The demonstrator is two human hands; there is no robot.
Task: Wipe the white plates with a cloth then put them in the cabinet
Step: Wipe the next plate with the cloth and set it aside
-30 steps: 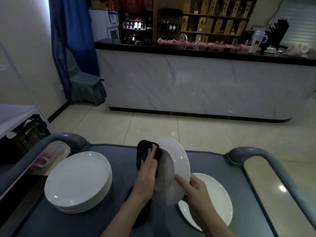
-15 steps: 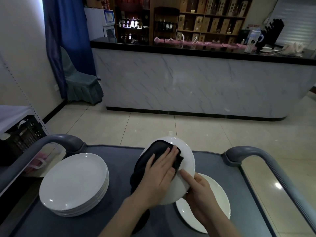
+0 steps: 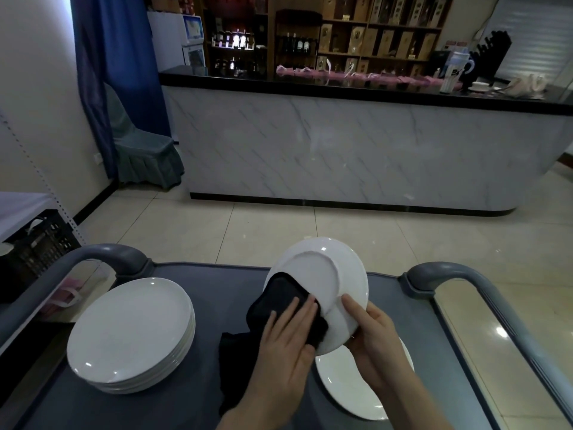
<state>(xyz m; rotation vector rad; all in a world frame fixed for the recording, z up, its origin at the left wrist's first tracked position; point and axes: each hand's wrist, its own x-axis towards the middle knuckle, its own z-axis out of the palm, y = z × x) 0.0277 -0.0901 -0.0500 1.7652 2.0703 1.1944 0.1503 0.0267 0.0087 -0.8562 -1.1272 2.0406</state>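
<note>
A white plate (image 3: 328,274) is held tilted above the grey cart, its underside with the foot ring facing me. My right hand (image 3: 372,339) grips its lower right rim, thumb on the underside. My left hand (image 3: 288,339) presses a black cloth (image 3: 279,299) flat against the plate's lower left part, fingers straight; the cloth's tail hangs down to the cart. A stack of several white plates (image 3: 130,333) sits on the cart's left side. Another white plate (image 3: 350,389) lies on the cart under my right hand.
The grey cart (image 3: 217,280) has raised handles at left (image 3: 102,256) and right (image 3: 459,274). A marble-fronted counter (image 3: 341,150) stands across the tiled floor. A covered chair (image 3: 145,159) and blue curtain (image 3: 114,72) are at the far left, a dark crate (image 3: 34,246) by the cart.
The plate has tipped back from edge-on so its underside faces me. My left hand and cloth slid down from the plate's upper part to its lower left.
</note>
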